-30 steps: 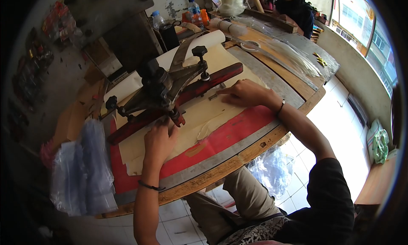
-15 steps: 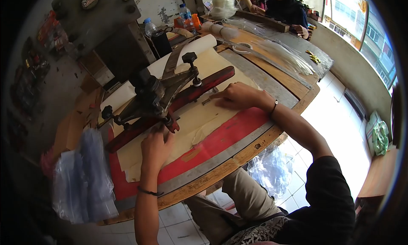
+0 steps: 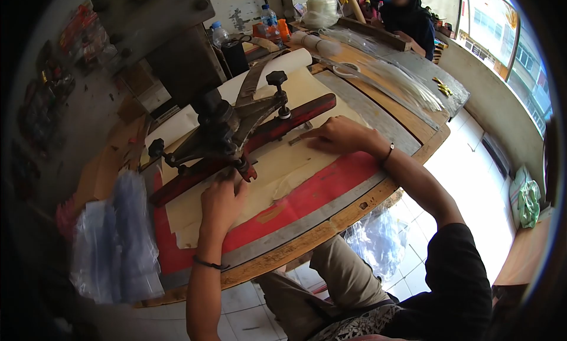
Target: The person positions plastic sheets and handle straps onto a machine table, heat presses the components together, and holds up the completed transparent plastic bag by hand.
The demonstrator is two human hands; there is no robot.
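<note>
A heat press head (image 3: 227, 125) with a long red bar (image 3: 307, 111) stands over a cream sheet (image 3: 269, 172) on a red mat (image 3: 319, 187). My left hand (image 3: 223, 204) is at the near side of the bar, below its red forked fitting (image 3: 248, 171). Its fingers curl in toward the bar, their tips partly hidden, so what they pinch does not show. Over the sheet's right part, my right hand (image 3: 341, 134) stretches its index finger to a small metallic piece (image 3: 295, 141) near the bar. The other fingers are bent, and nothing shows in that hand.
Clear plastic sleeves (image 3: 121, 240) hang over the table's left edge. Behind the press lie a white roll (image 3: 292, 59) and bottles (image 3: 269, 19). Clear strips (image 3: 407, 90), a metal ruler (image 3: 390, 96) and a tape roll (image 3: 346, 70) lie at right. Another person (image 3: 407, 22) sits at the back.
The view has shifted slightly, so the press and table appear a little farther right. Both hands keep nearly the same places by the bar.
</note>
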